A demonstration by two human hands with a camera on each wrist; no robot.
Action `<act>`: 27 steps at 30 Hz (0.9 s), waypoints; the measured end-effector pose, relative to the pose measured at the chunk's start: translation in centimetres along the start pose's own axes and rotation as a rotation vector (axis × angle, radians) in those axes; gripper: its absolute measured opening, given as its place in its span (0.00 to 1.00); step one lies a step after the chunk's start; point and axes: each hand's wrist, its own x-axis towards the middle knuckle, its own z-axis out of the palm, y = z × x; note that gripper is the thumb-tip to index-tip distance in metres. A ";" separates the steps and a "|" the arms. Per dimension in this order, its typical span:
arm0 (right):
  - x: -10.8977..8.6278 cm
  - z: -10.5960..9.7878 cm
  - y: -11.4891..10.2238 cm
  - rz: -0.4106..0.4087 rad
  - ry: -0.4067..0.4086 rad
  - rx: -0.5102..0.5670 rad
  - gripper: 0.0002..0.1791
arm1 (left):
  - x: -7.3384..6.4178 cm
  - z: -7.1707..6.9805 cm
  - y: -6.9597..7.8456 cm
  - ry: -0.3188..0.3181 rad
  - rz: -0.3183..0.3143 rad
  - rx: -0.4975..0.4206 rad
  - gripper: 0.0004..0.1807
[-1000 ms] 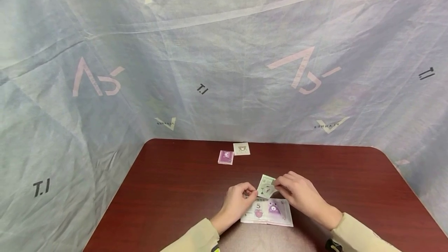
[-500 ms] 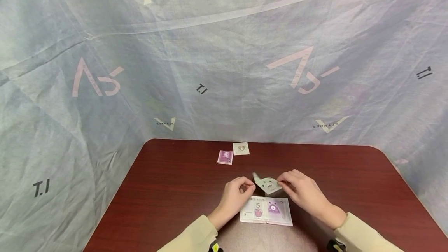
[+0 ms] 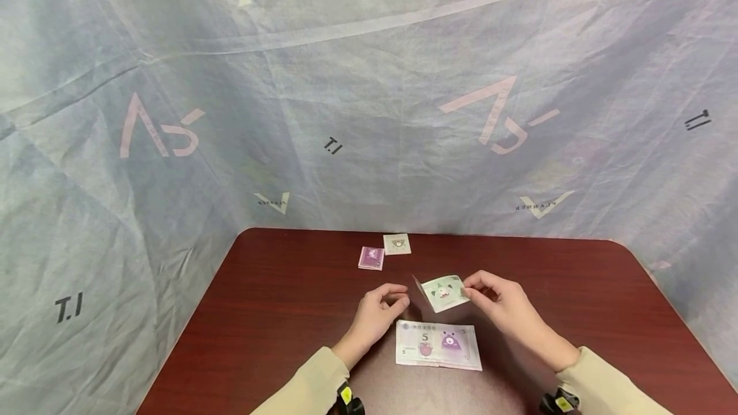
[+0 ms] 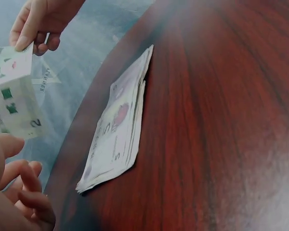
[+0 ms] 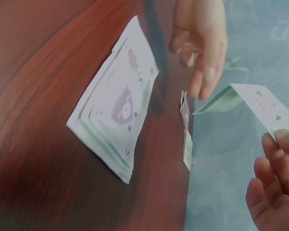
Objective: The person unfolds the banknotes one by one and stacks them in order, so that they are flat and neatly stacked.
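My right hand (image 3: 501,309) pinches a green play banknote (image 3: 445,294) by its right edge, thumb on top. The note has a crease across the middle, and its left half bends down in the left wrist view, where a "2" (image 4: 35,123) shows. My left hand (image 3: 373,317) is beside the drooping half with fingers loosely bent, holding nothing. In the right wrist view its fingertips (image 5: 208,77) stand just off the note. Below both hands, a stack of purple-and-white "5" play banknotes (image 3: 438,346) lies flat on the table.
Farther back on the dark red table (image 3: 277,319) lie a folded purple note (image 3: 371,258) and, touching its corner, a folded pale note (image 3: 398,244). A grey-blue cloth (image 3: 369,114) with printed letters hangs behind the table's far edge.
The left hand has let go of the green note and drawn back left. The right hand has moved it up and away from the stack, and it has partly unfolded.
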 end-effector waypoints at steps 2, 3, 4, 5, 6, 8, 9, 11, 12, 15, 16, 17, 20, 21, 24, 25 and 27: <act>0.0 0.0 -0.2 0.044 -0.011 0.045 0.11 | 0.0 0.2 0.0 -0.033 -0.016 -0.076 0.16; 0.0 0.0 -0.3 0.059 -0.016 0.066 0.10 | 0.0 0.3 0.1 -0.050 -0.022 -0.113 0.17; 0.1 0.0 -0.4 0.071 -0.018 0.085 0.09 | 0.0 0.4 0.2 -0.067 -0.030 -0.147 0.17; 0.1 0.0 -0.4 0.082 -0.020 0.100 0.09 | 0.0 0.6 0.3 -0.083 -0.041 -0.187 0.17; 0.1 -0.1 -0.4 0.091 -0.020 0.111 0.09 | 0.0 0.6 0.4 -0.097 -0.049 -0.222 0.17; 0.2 -0.1 -0.5 0.110 -0.020 0.128 0.08 | 0.0 0.7 0.7 -0.109 -0.072 -0.277 0.16; 0.2 -0.2 -0.5 0.119 -0.019 0.130 0.07 | 0.0 0.7 0.8 -0.108 -0.083 -0.298 0.16; 0.3 -0.2 -0.4 0.140 -0.013 0.129 0.07 | 0.0 0.7 1.0 -0.097 -0.098 -0.335 0.15; 0.3 -0.3 -0.4 0.152 -0.010 0.130 0.06 | 0.0 0.7 1.0 -0.087 -0.100 -0.340 0.14; 0.2 -0.4 -0.2 0.185 -0.002 0.135 0.05 | 0.0 0.6 1.2 -0.060 -0.102 -0.339 0.12; 0.2 -0.4 -0.1 0.196 0.000 0.138 0.04 | -0.1 0.5 1.2 -0.054 -0.100 -0.341 0.12; 0.2 -0.4 -0.1 0.207 0.002 0.140 0.04 | -0.1 0.4 1.2 -0.047 -0.097 -0.340 0.12; 0.2 -0.5 0.0 0.240 0.006 0.138 0.02 | -0.1 0.3 1.4 -0.027 -0.074 -0.346 0.12; 0.2 -0.5 0.0 0.249 0.008 0.136 0.02 | -0.2 0.2 1.5 -0.016 -0.063 -0.343 0.12; 0.0 -0.5 0.0 0.271 0.016 0.131 0.03 | -0.2 0.1 1.7 0.024 -0.025 -0.332 0.12; -0.1 -0.5 0.0 0.274 0.021 0.130 0.03 | -0.2 0.1 1.8 0.038 -0.012 -0.319 0.12; -0.4 -0.5 0.2 0.270 0.035 0.123 0.04 | -0.3 0.0 1.9 0.062 0.009 -0.282 0.14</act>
